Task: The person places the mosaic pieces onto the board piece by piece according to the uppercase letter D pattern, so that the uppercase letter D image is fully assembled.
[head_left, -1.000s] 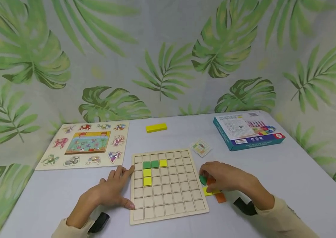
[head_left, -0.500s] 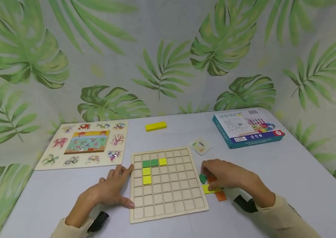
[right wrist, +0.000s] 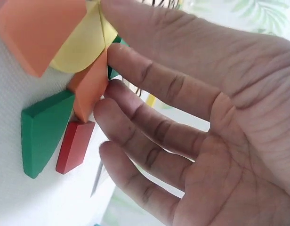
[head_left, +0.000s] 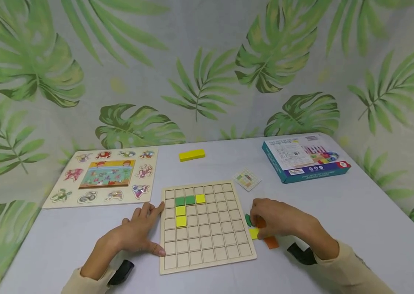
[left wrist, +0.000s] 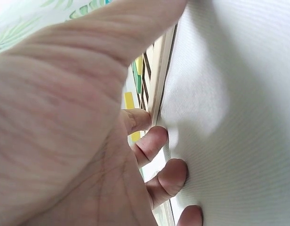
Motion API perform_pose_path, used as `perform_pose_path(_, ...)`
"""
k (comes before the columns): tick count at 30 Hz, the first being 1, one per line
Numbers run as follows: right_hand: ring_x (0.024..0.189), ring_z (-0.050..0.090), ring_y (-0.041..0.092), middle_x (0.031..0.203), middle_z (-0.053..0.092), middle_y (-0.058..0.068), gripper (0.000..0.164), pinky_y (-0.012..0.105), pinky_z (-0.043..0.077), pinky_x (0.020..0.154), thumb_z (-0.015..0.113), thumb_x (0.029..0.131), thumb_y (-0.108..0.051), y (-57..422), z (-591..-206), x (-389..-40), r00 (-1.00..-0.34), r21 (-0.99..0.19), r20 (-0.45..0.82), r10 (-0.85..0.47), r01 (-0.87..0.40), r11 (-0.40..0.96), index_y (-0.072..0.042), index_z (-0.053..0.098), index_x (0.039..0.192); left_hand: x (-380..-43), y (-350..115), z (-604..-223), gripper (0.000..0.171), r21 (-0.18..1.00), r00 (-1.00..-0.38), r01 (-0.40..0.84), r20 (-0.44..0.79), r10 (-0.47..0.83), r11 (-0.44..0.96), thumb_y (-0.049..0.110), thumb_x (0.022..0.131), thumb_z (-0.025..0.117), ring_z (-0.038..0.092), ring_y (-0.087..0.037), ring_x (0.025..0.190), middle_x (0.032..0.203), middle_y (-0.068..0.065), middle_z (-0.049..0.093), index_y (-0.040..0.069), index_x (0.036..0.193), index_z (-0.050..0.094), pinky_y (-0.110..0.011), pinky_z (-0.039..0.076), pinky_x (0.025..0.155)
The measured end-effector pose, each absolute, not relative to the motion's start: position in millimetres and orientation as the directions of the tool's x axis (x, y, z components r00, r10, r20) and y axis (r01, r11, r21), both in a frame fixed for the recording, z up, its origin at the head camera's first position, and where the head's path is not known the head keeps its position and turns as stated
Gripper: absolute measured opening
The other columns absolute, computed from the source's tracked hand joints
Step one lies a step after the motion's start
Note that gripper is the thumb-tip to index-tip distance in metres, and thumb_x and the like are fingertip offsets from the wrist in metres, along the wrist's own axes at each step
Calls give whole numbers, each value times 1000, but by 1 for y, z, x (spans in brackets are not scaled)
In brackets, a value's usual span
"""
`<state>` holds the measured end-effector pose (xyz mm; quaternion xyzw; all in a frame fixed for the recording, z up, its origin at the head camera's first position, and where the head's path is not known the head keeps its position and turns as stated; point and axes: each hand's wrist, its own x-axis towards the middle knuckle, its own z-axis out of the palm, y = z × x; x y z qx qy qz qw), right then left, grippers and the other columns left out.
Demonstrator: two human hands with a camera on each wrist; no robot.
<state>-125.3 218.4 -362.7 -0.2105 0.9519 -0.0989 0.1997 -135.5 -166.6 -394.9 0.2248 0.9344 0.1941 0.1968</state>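
My left hand (head_left: 138,230) rests at the left edge of a wooden grid board (head_left: 207,245), with thumb and index fingertip touching the edge. Green tiles (head_left: 185,201) and yellow tiles (head_left: 180,216) lie in some of the board's squares. Right of the board, my right hand (head_left: 282,218) bends over a small pile of pieces. Its thumb and index finger appear to pinch a thin-edged yellow tile (right wrist: 107,30). Close by are a round-edged yellow piece (right wrist: 76,49), orange pieces (right wrist: 41,30), a green piece (right wrist: 46,132) and a red piece (right wrist: 75,147).
A small pattern card (head_left: 248,179) lies beyond the board's upper right corner. Behind it to the right is a teal game box (head_left: 306,157). A yellow block (head_left: 192,155) lies at the back. On the left is a sea-animal puzzle board (head_left: 142,161).
My right hand has shifted slightly right over the pile and covers more of the yellow. The green piece beside it has turned a little. My left hand stays at the board's edge.
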Motion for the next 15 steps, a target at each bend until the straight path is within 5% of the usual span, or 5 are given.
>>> perform_pose_path(9, 89, 48, 11, 96, 50, -8, 21, 28, 44, 75, 87, 78, -22, 216, -361, -121, -838, -257, -336, -431, -359, 898, -23, 66, 82, -134, -164, -387, 130, 454, -821, 322, -303, 484, 831, 59, 61, 87, 38, -32, 116, 138, -17, 35, 7, 160, 19, -45, 33, 75)
perform_pose_path(15, 80, 48, 11, 83, 49, -6, 22, 28, 41, 69, 83, 82, -20, 219, -354, -121, -825, -288, -332, -458, -373, 882, -21, 62, 82, -135, -163, -387, 130, 446, -820, 315, -318, 477, 838, 59, 61, 87, 37, -32, 117, 139, -16, 35, 7, 160, 19, -47, 34, 77)
